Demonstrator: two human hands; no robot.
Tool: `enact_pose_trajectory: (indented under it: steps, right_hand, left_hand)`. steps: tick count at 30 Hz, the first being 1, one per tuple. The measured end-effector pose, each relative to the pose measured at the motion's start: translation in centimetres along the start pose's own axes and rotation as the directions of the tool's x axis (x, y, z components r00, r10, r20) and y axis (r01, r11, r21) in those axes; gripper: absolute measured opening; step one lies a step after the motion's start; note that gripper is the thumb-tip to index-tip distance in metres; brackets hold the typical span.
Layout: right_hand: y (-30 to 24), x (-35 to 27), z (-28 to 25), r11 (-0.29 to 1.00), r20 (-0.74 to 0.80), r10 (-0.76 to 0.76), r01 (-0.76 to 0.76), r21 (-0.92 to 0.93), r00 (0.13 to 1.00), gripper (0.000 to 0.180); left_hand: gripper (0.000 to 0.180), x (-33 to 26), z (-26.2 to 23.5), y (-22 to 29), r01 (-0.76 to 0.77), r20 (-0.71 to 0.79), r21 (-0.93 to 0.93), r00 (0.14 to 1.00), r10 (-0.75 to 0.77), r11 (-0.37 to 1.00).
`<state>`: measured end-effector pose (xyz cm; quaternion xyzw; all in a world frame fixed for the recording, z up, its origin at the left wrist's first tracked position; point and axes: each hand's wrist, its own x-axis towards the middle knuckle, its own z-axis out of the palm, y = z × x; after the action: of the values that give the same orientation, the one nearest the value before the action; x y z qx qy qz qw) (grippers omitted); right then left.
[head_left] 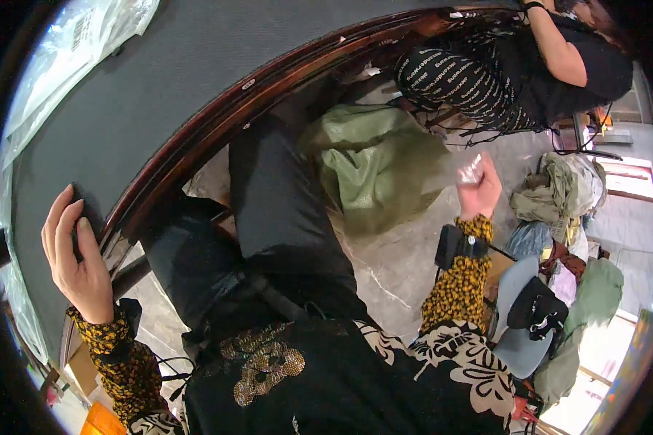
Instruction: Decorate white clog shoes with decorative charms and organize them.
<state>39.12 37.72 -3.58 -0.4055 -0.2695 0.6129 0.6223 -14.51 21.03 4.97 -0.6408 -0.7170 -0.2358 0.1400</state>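
Observation:
My left hand [76, 261] lies on the dark grey table top [174, 80] near its edge, fingers stretched out and holding nothing. Out to the right, away from the table, my right hand [482, 190] is raised above the floor with its fingers closed. A small crumpled piece of clear plastic [471, 171] shows in those fingers; its exact kind I cannot make out. Between my legs and the right hand stands a large green woven sack [377, 170], partly under the table edge. Its right side looks blurred.
A dark wooden rim [218, 119] curves along the table. Clear plastic bags [72, 65] lie at the far left. Another person [500, 72] sits at the upper right. A grey chair [519, 348] with a black cap [537, 308] and piled cloth bundles [559, 188] stand at the right.

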Motion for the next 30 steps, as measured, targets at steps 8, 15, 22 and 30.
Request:
enact_pose_trajectory:
  steps: [8,15,22,30]
  right_hand:
    - [2.2,8.5,5.9,0.996,0.244,0.044,-0.025,-0.082,0.969,0.009]
    - [1.9,8.7,6.3,0.977,0.279,0.034,0.026,-0.21,0.96,0.01]
    - [-0.1,7.5,2.8,0.941,0.178,0.035,0.027,-0.338,0.983,0.013]
    - [-2.5,1.8,12.8,0.91,0.399,-0.144,0.28,-0.306,0.906,0.012]
  left_hand:
    - [0.016,0.0,0.0,0.6,-0.001,-0.043,-0.014,0.999,0.001,1.0]
    - [0.015,0.1,0.2,0.7,0.004,-0.041,0.007,0.999,-0.004,1.0]
    - [0.015,1.1,0.2,0.9,0.018,-0.07,-0.028,0.997,-0.02,0.999]
    - [0.016,1.3,-1.1,1.6,0.023,-0.065,-0.147,0.997,-0.033,0.989]
